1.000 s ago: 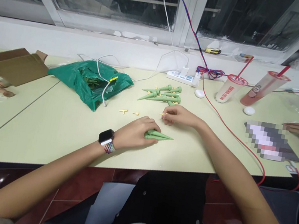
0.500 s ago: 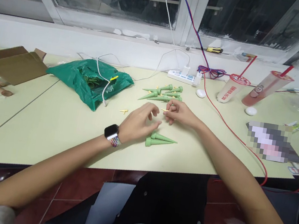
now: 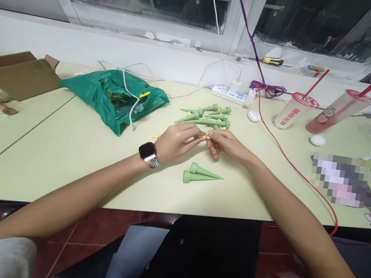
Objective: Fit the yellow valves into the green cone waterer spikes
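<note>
The fingertips (image 3: 211, 134) of both hands close in a tight pinch on a small yellow plastic peg (image 3: 205, 135), mostly hidden between them. The left hand (image 3: 178, 142), with a black smartwatch (image 3: 147, 152) on its wrist, and the right hand (image 3: 227, 144) meet above a pale green tabletop (image 3: 73, 159). Just below them lie two tapered green plastic spikes (image 3: 197, 176); just beyond is a loose pile of matching green spikes (image 3: 206, 119). Farther left sits a crumpled green plastic bag (image 3: 110, 101).
</note>
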Motion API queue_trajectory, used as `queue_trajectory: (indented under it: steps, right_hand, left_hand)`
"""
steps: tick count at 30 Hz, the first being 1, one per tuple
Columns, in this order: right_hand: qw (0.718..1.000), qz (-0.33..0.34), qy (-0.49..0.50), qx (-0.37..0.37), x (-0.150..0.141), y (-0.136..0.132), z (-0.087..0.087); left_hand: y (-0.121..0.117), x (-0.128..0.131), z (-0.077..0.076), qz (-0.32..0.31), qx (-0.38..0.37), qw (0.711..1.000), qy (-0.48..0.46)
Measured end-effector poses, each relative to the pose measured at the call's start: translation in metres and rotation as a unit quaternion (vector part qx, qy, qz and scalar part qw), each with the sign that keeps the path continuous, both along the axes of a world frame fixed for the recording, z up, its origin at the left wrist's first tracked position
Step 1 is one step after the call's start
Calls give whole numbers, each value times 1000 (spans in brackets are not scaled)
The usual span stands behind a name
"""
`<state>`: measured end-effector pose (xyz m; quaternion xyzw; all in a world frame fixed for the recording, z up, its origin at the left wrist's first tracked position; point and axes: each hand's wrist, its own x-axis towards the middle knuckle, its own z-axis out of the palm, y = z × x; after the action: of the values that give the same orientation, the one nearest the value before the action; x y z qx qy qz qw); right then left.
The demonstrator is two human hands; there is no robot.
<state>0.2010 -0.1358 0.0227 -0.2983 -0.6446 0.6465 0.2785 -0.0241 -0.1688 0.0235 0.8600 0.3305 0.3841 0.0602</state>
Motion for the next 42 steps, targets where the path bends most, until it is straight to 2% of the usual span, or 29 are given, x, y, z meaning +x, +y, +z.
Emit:
queue_trajectory:
  steps: [6,10,13,18,21,23,25,27,28,30,32,34,36,39,42]
  right_hand:
    - [999,-31,36,6,-9,-5,-4]
    - [997,-47,50,40,-13,-8,-7]
    - [995,-63,55,61,-16,-11,-6]
    - [995,-59,46,61,-22,-19,-4]
    - [994,-67,54,66,-25,-24,-5]
    - [990,-85,48,107,-26,-27,-6]
    - [973,-111,15,203,-25,-29,-6]
    - [934,-130,-35,331,-21,-30,-6]
    - [911,-130,-60,387,-19,-30,-5]
    - [883,-109,-88,448,-14,-29,-3]
    - [893,-88,-79,435,-11,-28,-2]
    - [920,-79,-47,381,-11,-27,-3]
    - [943,-77,-23,322,-12,-26,-4]
    - [962,-75,-2,261,-14,-26,-5]
    - [968,-70,4,241,-16,-29,-1]
  left_hand:
    - [0,0,5,-12,-36,998,-52]
    - [-2,3,9,7,-76,994,-76]
    - [-4,6,8,27,-98,993,-62]
    - [-10,12,4,28,-65,998,-1]
    - [-13,18,5,33,-104,992,-59]
    - [-13,21,7,28,-177,975,-131]
    - [-14,24,8,5,-289,937,-196]
    - [-18,24,9,-20,-380,898,-222]
    - [-20,23,9,-21,-388,896,-216]
    - [-27,20,9,1,-313,938,-151]
    - [-32,16,9,50,-163,985,-38]
    - [-35,13,7,105,-38,992,66]
    - [-35,12,5,135,21,983,119]
    - [-31,11,4,102,2,989,103]
    - [-24,8,8,41,-131,990,-23]
